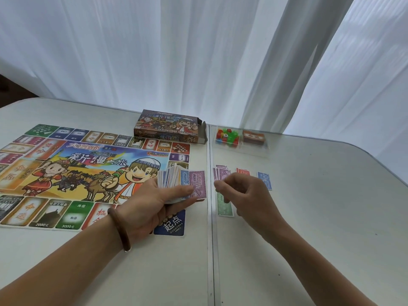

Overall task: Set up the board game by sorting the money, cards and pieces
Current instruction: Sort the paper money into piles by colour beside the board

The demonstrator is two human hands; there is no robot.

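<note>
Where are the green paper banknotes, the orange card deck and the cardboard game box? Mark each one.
Green paper banknotes (225,207): head view, on the visible lower half.
Orange rectangular card deck (254,137): head view, on its top card.
Colourful cardboard game box (167,125): head view, on its printed top face.

Glossy paper board (92,171) — matt white table (309,217).

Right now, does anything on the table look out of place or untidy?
The game box lies with its end flap hanging open, and it seems to overlap the far edge of the board. The purple notes are fanned unevenly. Nothing looks spilled or damaged.
</note>
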